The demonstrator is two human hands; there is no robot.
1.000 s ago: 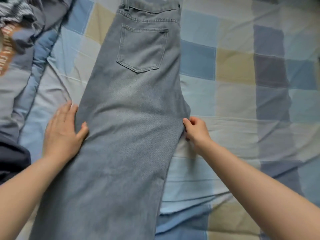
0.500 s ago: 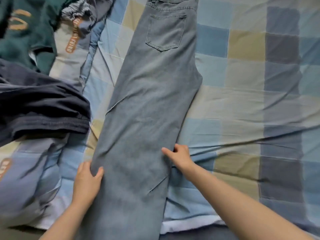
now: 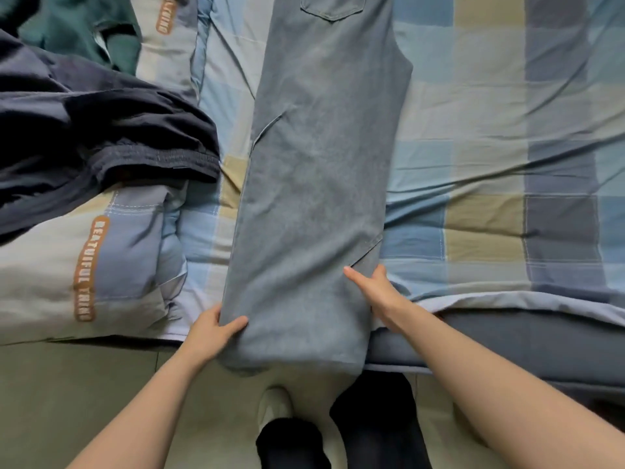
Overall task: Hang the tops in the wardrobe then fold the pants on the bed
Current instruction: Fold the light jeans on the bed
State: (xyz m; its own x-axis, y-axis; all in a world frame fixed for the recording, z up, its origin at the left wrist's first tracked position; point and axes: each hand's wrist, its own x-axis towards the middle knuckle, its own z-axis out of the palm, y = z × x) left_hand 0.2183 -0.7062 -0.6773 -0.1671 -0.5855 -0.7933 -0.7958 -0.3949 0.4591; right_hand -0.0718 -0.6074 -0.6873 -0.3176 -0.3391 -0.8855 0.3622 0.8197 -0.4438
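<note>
Closest to me, below the mattress edge, I see the pale floor (image 3: 101,394) and the person's dark-trousered legs with one light slipper (image 3: 274,406). Just above that, the hem end of the faded grey-blue denim jeans (image 3: 314,184) hangs over the edge of the bed.

My left hand (image 3: 211,335) pinches the left edge of the leg near the hem, thumb on top and fingers tucked under the cloth, so that grip is closed on the denim. My right hand (image 3: 375,289) lies at the right edge, thumb stretched across the fabric; its fingers sit at or under the seam, and I cannot tell whether they actually clamp it or only press.

The jeans lie lengthwise on the blue, tan and grey checked bedsheet (image 3: 490,137), the legs stacked one on the other, back pocket (image 3: 333,6) up at the far end. A small crease shows near each side seam.

To the left, a lettered patchwork quilt (image 3: 101,258) is bunched up, with a dark navy garment (image 3: 84,130) heaped on it and a green top (image 3: 88,35) beyond.

I judge the folding barely begun: the pair is halved lengthwise, the crosswise folds remain. The green top looks unhung, so the wardrobe stage may not be finished either.
</note>
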